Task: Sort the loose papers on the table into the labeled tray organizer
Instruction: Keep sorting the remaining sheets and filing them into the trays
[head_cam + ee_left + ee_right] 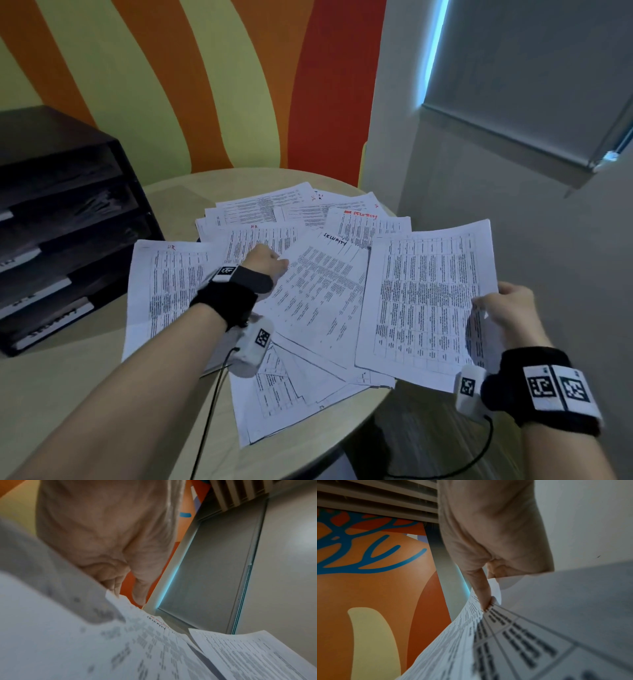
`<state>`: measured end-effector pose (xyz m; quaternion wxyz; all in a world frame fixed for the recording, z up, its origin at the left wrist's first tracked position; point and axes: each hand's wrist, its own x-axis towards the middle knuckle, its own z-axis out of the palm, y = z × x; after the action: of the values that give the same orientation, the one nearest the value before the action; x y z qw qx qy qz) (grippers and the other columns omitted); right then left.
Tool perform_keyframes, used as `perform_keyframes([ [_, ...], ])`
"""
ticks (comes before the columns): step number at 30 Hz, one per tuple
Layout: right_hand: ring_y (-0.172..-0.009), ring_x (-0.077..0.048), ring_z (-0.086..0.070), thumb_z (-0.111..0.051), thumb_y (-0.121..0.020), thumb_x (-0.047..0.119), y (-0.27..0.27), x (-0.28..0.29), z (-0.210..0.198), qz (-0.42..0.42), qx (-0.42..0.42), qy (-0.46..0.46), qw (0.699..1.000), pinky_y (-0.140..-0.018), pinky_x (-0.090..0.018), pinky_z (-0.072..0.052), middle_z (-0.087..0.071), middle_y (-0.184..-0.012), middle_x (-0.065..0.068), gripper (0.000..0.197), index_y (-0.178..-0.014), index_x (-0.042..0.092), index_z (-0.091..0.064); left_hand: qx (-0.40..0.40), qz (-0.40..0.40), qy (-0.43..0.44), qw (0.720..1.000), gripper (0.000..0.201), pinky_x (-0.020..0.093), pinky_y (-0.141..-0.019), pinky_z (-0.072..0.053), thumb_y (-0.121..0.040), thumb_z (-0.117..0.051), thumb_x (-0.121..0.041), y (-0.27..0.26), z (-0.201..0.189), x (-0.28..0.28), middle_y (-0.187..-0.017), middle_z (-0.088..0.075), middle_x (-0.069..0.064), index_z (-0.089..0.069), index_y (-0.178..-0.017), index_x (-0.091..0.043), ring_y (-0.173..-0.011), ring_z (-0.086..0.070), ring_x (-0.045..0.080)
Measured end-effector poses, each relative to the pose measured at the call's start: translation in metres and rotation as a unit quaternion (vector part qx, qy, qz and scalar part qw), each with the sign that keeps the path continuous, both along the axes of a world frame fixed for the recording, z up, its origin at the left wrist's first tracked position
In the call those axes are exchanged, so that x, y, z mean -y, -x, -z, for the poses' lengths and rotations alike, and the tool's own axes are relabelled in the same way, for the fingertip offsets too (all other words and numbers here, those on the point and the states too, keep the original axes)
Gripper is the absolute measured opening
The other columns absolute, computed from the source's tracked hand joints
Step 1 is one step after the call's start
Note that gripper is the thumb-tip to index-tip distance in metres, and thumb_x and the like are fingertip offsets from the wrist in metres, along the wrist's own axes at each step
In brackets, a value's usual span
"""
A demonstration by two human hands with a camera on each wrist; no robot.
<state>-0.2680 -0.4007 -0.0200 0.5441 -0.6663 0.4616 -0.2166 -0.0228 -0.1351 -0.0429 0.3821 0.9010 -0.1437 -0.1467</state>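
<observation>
Holding sheet (pixel 428 301), touching papers (pixel 308 291)

The person is wearing no sleeves; both forearms are showing bare. The left hand (pixel 265 262) is carrying a black wrist strap (pixel 224 301) with a grey band and a square-coded marker, plus a white camera unit (pixel 251 346) trailing a black cable (pixel 209 411). The right hand (pixel 513 308) is wearing a matching black strap (pixel 544 390) bearing two coded white tags.
</observation>
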Motion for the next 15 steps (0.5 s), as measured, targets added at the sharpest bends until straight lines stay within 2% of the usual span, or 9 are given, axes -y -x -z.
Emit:
perform_keyframes([
  [1, -0.064, -0.020, -0.051, -0.048, -0.092, -0.012, -0.001, -0.001, 0.000, -0.003, 0.002, 0.001, 1.000, -0.057, -0.026, -0.036, -0.059, -0.093, -0.015, 0.027, -0.114, -0.004, -0.061, 0.014, -0.006, 0.000, 1.000, 0.051, 0.019, -0.043, -0.026, -0.091, -0.062, -0.005, 0.000, 0.002, 0.000, -0.086, -0.065, 0.024, -0.030, -0.052, -0.013, -0.035, -0.033, 0.011],
  [2, -0.063, -0.019, -0.050, -0.048, -0.092, -0.012, -0.002, -0.002, 0.000, -0.005, 0.002, 0.003, 1.000, -0.057, -0.026, -0.035, -0.059, -0.093, -0.016, 0.027, -0.114, -0.004, -0.061, 0.015, -0.008, 0.003, 1.000, 0.052, 0.018, -0.040, -0.027, -0.090, -0.063, -0.002, 0.001, 0.002, -0.001, -0.106, -0.060, 0.030, -0.029, -0.052, -0.011, -0.033, -0.033, 0.008],
  [3, -0.062, -0.019, -0.049, -0.048, -0.092, -0.012, -0.003, -0.002, 0.000, -0.007, 0.000, 0.006, 1.000, -0.056, -0.026, -0.035, -0.061, -0.094, -0.018, 0.027, -0.114, -0.005, -0.061, 0.007, -0.009, 0.007, 1.000, 0.053, 0.017, -0.037, -0.028, -0.089, -0.064, 0.000, 0.001, -0.001, -0.003, -0.106, -0.058, 0.030, -0.028, -0.053, -0.011, -0.035, -0.032, 0.007],
  [4, -0.062, -0.020, -0.049, -0.048, -0.092, -0.012, -0.003, -0.002, 0.001, -0.009, -0.001, 0.008, 1.000, -0.057, -0.026, -0.036, -0.063, -0.098, -0.022, 0.026, -0.113, -0.005, -0.062, -0.014, -0.008, 0.010, 1.000, 0.053, 0.015, -0.037, -0.029, -0.089, -0.065, 0.001, -0.001, -0.003, -0.006, -0.100, -0.027, 0.001, -0.027, -0.055, -0.013, -0.040, -0.031, 0.009],
  [5, -0.063, -0.023, -0.050, -0.048, -0.092, -0.013, -0.004, -0.002, 0.001, -0.010, -0.003, 0.009, 1.000, -0.058, -0.028, -0.040, -0.064, -0.105, -0.026, 0.026, -0.112, -0.004, -0.062, -0.041, -0.004, 0.006, 0.999, 0.052, 0.016, -0.038, -0.030, -0.088, -0.065, 0.000, -0.003, -0.005, -0.010, -0.063, -0.023, 0.011, -0.027, -0.056, -0.014, -0.044, -0.029, 0.014],
  [8, -0.065, -0.024, -0.050, -0.048, -0.092, -0.012, -0.005, -0.004, 0.002, -0.013, -0.009, 0.008, 1.000, -0.061, -0.031, -0.044, -0.064, -0.111, -0.027, 0.025, -0.110, -0.003, -0.062, -0.073, 0.012, -0.034, 0.997, 0.045, 0.021, -0.046, -0.027, -0.090, -0.063, -0.006, -0.011, -0.008, -0.027, -0.059, -0.030, 0.004, -0.033, -0.057, -0.015, -0.051, -0.031, 0.016],
  [11, -0.065, -0.019, -0.051, -0.050, -0.092, -0.011, -0.008, -0.004, 0.004, -0.023, -0.020, 0.015, 0.999, -0.057, -0.028, -0.037, -0.064, -0.101, -0.021, 0.025, -0.111, -0.003, -0.063, -0.085, 0.013, 0.006, 0.996, 0.041, 0.021, -0.049, -0.024, -0.076, -0.068, 0.005, -0.011, -0.009, -0.035, -0.053, -0.034, 0.000, -0.038, -0.056, -0.015, -0.050, -0.032, 0.017],
  [13, -0.069, -0.022, -0.054, -0.051, -0.091, -0.011, -0.010, -0.004, 0.006, -0.029, -0.022, 0.021, 0.999, -0.063, -0.030, -0.040, -0.063, -0.098, -0.018, 0.025, -0.109, -0.001, -0.064, -0.090, -0.002, 0.019, 0.996, 0.033, 0.020, -0.048, -0.025, -0.074, -0.066, 0.010, -0.010, -0.008, -0.032, -0.063, -0.040, 0.001, -0.046, -0.065, -0.015, -0.055, -0.035, 0.018],
  [15, -0.078, -0.027, -0.056, -0.051, -0.091, -0.011, -0.012, -0.006, 0.005, -0.033, -0.020, 0.025, 0.999, -0.071, -0.033, -0.041, -0.063, -0.095, -0.016, 0.025, -0.110, -0.001, -0.064, -0.100, -0.016, 0.035, 0.994, 0.033, 0.024, -0.054, -0.040, -0.079, -0.069, 0.007, -0.007, -0.010, -0.027, -0.094, -0.049, 0.006, -0.055, -0.104, -0.009, -0.076, -0.047, 0.022],
])
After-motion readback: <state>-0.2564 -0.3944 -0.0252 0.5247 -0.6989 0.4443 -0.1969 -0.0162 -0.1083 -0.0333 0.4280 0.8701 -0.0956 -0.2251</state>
